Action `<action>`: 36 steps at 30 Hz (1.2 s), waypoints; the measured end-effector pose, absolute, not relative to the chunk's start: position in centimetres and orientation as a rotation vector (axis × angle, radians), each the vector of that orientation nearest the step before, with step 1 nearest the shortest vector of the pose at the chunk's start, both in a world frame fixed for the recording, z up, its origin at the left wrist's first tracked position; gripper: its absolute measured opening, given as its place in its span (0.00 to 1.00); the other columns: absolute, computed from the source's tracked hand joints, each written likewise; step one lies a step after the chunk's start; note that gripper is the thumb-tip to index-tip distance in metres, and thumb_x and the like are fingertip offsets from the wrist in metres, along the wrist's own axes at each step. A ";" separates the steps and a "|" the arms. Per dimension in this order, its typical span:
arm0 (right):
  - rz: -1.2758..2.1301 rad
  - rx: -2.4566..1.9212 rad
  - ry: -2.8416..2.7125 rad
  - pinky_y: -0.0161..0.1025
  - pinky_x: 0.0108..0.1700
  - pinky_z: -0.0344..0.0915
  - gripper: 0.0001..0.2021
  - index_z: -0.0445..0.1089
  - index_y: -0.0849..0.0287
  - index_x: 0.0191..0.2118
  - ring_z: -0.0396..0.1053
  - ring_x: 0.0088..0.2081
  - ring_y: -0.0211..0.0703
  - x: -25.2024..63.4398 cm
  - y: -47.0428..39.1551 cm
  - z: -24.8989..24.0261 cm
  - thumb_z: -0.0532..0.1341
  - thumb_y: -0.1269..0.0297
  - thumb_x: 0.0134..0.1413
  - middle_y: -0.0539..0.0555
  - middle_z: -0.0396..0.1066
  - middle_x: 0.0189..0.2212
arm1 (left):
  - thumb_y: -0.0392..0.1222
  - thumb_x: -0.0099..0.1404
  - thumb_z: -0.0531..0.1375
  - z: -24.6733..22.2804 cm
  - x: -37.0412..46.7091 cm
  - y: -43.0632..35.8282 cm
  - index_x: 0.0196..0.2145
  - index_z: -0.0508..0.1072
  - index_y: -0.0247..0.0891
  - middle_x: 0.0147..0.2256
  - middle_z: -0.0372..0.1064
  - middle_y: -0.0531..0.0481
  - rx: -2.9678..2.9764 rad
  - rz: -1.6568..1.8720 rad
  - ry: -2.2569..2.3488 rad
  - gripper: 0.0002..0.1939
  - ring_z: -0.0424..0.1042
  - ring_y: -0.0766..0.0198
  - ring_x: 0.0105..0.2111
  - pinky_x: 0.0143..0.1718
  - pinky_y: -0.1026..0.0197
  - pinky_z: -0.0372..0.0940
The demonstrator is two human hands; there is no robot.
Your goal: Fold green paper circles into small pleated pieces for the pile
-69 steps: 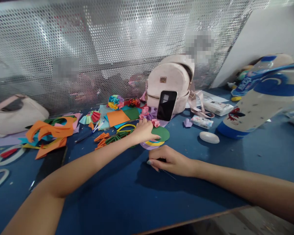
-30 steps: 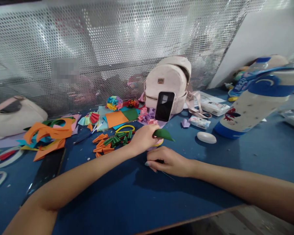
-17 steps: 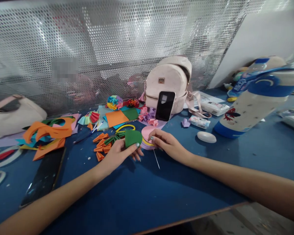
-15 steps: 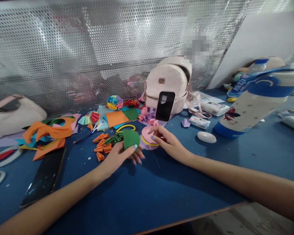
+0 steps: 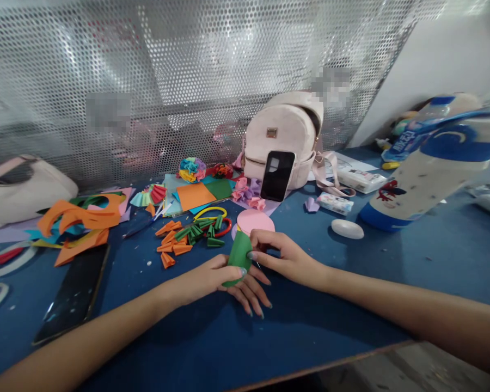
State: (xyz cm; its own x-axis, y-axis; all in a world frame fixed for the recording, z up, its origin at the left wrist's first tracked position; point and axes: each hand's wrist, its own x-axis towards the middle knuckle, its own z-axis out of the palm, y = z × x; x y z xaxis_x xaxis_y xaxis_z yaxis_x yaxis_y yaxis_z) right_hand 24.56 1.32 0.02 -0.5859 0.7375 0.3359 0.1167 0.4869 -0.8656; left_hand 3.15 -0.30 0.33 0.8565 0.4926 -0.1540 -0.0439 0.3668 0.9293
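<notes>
My left hand point(image 5: 232, 277) pinches a green paper piece point(image 5: 240, 256) under its thumb, with the other fingers spread beneath. The paper is curved, its rounded surface facing up. At its upper right edge, the thumb and forefinger of my right hand point(image 5: 280, 253) close on the paper. A thin pale sliver, perhaps a needle or thread, shows just below the right thumb; I cannot tell if it is held. Behind the hands lies a pink paper circle point(image 5: 256, 220) on other coloured circles. Folded green paper pieces point(image 5: 196, 231) and orange ones point(image 5: 172, 242) sit to the left.
A phone point(image 5: 277, 175) leans against a pale backpack point(image 5: 280, 128). Scissors with yellow and red handle loops point(image 5: 210, 210) lie behind the folded pieces. Another phone point(image 5: 73, 296) and orange paper scraps point(image 5: 81, 218) lie left. A large bottle point(image 5: 424, 179) and white oval case point(image 5: 347, 228) stand right.
My left hand has moved right and toward me with the green paper, which now looks more curved. My right hand has come from the pink circles to the paper's edge.
</notes>
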 end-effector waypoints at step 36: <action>1.268 -0.876 -1.863 0.35 0.28 0.53 0.25 0.60 0.58 0.26 0.54 0.26 0.36 25.0 2.3 -0.5 0.62 0.40 0.57 0.46 0.57 0.23 | 0.45 0.63 0.69 0.4 4.1 -0.9 0.47 0.79 0.28 0.46 0.79 0.31 0.872 0.704 0.689 0.19 0.79 0.45 0.49 0.53 0.49 0.71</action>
